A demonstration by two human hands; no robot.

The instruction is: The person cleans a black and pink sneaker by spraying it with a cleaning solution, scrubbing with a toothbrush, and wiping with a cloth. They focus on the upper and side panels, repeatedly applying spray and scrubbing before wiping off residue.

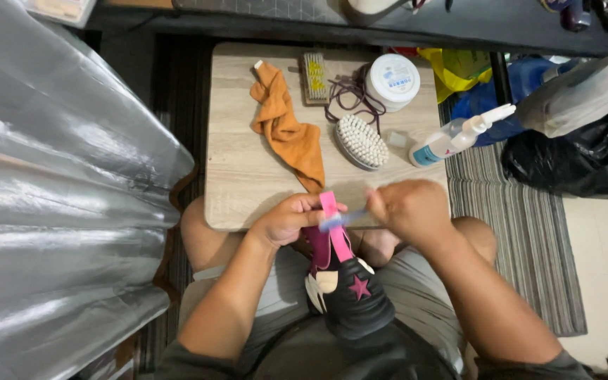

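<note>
Head view: low in the middle of the frame, a black sneaker with a pink star (pixel 352 295) rests on the person's lap. The left hand (pixel 286 219) is closed around its pink tongue (pixel 332 224). The right hand (pixel 408 207) pinches a small blue brush (pixel 338 222), blurry, against the tongue. On the small wooden table (pixel 237 176) above lie an orange cloth (pixel 290 130), a white scrub brush (pixel 360 141) and a white round tub (pixel 393 81).

The shoe (pixel 350 292) is black with a pink star on its side, a cream part and a dark magenta lining, and it rests on the person's lap with its opening toward the table. Its pink tongue (pixel 333 225) stands up. A small blurred blue brush (pixel 343 220) touches the tongue.
</note>
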